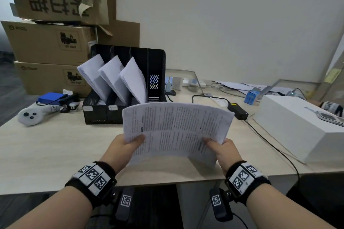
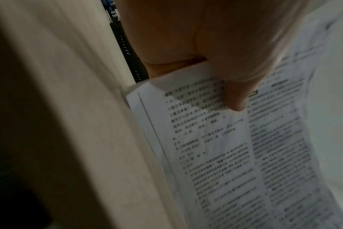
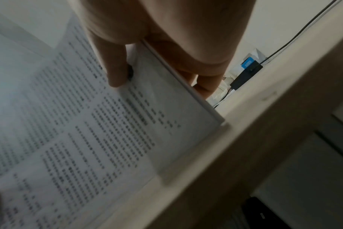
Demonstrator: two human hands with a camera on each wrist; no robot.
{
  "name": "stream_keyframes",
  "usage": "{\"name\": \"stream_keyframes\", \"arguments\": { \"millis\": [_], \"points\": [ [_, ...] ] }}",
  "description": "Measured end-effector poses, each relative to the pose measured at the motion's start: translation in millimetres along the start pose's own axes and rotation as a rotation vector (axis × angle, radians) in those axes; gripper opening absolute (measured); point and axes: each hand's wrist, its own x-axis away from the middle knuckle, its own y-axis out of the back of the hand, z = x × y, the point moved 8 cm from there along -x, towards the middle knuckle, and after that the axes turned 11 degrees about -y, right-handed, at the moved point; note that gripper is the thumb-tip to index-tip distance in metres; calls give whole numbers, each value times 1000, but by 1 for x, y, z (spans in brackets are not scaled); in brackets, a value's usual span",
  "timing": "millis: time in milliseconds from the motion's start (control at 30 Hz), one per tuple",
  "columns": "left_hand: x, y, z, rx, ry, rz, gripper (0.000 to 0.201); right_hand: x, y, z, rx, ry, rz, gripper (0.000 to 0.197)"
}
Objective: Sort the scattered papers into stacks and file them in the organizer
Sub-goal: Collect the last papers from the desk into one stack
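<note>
I hold a stack of printed papers [image 1: 176,128] upright over the desk, its lower edge near the desk top. My left hand [image 1: 126,143] grips its left edge, thumb on the front page [image 2: 235,100]. My right hand [image 1: 221,147] grips the right edge, thumb [image 3: 117,72] on the text and fingers behind. The sheets [image 2: 225,155] [image 3: 88,124] bow toward me. Behind them stands a black organizer [image 1: 130,83] with several slots. Three slots hold leaning white paper stacks [image 1: 113,78]; the rightmost slot [image 1: 156,80] shows no paper.
Cardboard boxes [image 1: 50,42] are piled at the back left. A white controller [image 1: 31,115] and a blue pouch [image 1: 50,98] lie left of the organizer. A white box [image 1: 297,126], a black power adapter [image 1: 240,111] with its cable and a small blue carton [image 1: 251,96] sit at the right.
</note>
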Motion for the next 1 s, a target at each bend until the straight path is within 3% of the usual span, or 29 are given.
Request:
{"name": "stream_keyframes", "arguments": {
  "millis": [100, 233, 267, 367, 467, 633, 700, 767, 867, 933, 1000],
  "points": [
    [-8, 13, -22, -100, -80, -58, 20, -1, -5, 20, -6, 61, 19, 13],
    [-26, 33, -83, -488, -289, -37, 33, 8, 4, 83, 157, 346, -196, 72],
    [-30, 36, -97, -580, -382, -16, 35, 13, 2, 101, 255, 452, -242, 77],
    [-38, 43, -128, -740, -634, 30, 31, 33, -34, 145, 731, 738, -223, 65],
    [-43, 43, -142, -856, -779, 87, 37, 42, -76, 162, 1064, 737, -78, 19],
    [-45, 46, -150, -870, -878, 125, 34, 46, -109, 154, 1037, 579, 137, 37],
    [-43, 51, -150, -819, -884, 81, 29, 44, -116, 151, 985, 559, 147, 39],
    [-43, 64, -143, -744, -800, -38, 31, 39, -114, 154, 907, 540, 87, 39],
    [-39, 82, -120, -645, -597, -182, 55, 24, -92, 159, 692, 471, -71, 37],
    [-40, 84, -95, -633, -471, -133, 51, 11, -79, 157, 565, 425, -147, 35],
    [-41, 79, -67, -703, -334, 10, 34, 3, -68, 159, 498, 438, -249, 37]
  ]
}}
